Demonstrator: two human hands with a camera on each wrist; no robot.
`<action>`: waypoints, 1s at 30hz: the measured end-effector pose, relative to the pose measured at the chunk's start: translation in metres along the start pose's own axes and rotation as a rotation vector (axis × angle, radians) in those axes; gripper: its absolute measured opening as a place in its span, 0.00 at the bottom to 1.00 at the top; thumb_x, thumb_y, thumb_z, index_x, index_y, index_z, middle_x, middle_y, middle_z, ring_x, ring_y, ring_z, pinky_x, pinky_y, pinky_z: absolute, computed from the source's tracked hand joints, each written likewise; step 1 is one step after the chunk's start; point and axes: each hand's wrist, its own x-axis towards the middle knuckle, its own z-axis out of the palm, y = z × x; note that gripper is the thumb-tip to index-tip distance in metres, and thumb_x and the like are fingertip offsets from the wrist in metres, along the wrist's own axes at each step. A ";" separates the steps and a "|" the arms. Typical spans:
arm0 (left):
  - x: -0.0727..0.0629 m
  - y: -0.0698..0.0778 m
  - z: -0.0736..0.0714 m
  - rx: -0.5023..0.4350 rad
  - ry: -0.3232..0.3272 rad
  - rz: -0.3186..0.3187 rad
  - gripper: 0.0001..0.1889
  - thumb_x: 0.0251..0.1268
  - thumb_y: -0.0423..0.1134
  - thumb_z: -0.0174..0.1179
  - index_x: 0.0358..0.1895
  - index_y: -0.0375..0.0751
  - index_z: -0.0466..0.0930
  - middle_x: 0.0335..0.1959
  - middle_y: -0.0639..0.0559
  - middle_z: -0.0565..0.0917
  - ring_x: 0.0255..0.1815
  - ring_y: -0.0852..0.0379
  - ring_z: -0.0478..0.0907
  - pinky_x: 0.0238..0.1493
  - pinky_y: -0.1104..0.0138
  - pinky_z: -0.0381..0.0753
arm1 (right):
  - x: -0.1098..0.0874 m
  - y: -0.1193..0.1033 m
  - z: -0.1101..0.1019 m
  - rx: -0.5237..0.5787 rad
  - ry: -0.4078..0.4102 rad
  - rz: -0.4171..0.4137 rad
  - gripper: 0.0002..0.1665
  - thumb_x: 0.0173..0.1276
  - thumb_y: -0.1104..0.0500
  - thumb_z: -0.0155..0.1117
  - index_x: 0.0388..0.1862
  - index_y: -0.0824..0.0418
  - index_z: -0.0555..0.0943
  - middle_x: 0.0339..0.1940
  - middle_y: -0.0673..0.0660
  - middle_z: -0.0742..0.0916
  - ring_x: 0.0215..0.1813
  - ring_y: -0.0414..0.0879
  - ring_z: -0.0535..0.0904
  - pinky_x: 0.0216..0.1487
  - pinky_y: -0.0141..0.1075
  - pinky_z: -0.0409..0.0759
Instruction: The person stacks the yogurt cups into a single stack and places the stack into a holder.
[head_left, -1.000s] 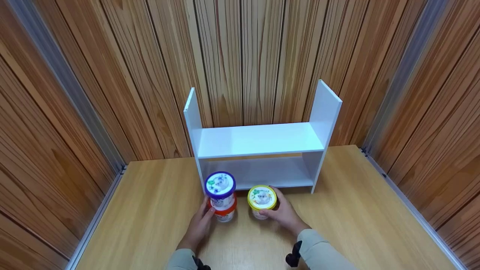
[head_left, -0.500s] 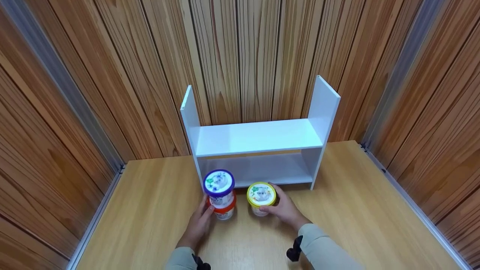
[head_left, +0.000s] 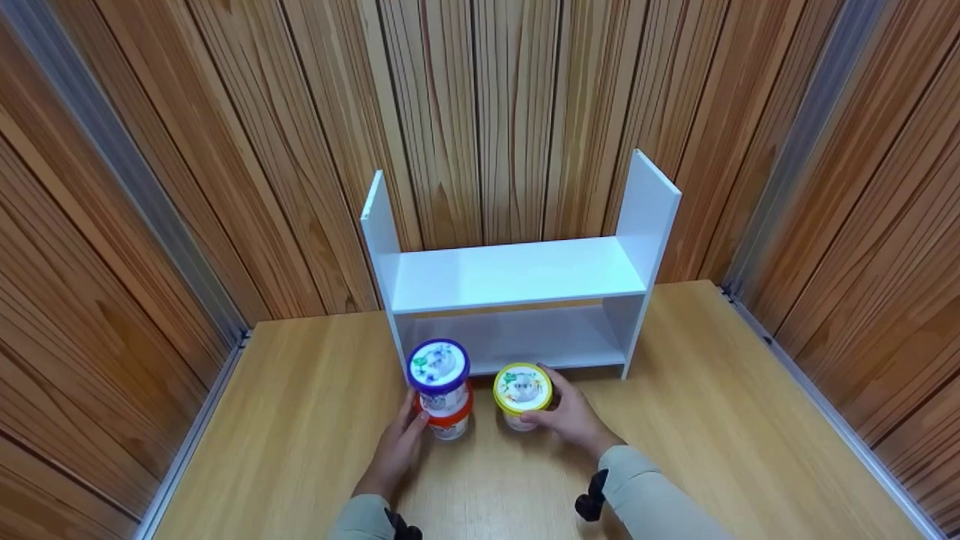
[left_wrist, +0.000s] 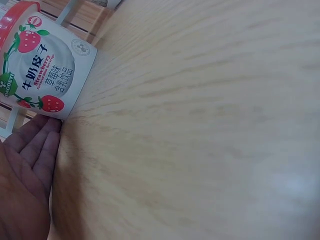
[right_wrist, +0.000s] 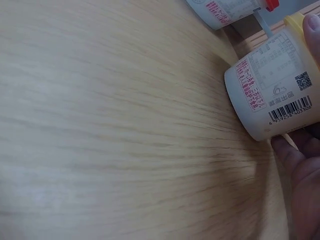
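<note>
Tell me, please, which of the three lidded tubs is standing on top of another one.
The blue-purple-lidded tub: it sits on the red-lidded tub, while the yellow-lidded tub stands apart, to their right.

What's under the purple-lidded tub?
The red-lidded tub, held by the left hand. Part of its red edge and printed wall show; the middle of its lid is covered by the purple-lidded tub.

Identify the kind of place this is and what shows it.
Likely a purpose-built recording booth: wood-plank panels enclose the table on three sides, metallic-looking strips run down the corners, and a black camera sits at each wrist.
</note>
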 end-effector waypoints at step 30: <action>-0.009 0.002 -0.006 0.137 0.023 0.098 0.44 0.64 0.72 0.55 0.80 0.74 0.46 0.83 0.58 0.53 0.83 0.43 0.44 0.74 0.35 0.49 | 0.002 -0.021 -0.014 -0.005 -0.039 0.026 0.60 0.51 0.52 0.85 0.79 0.58 0.63 0.76 0.60 0.70 0.75 0.57 0.65 0.75 0.54 0.63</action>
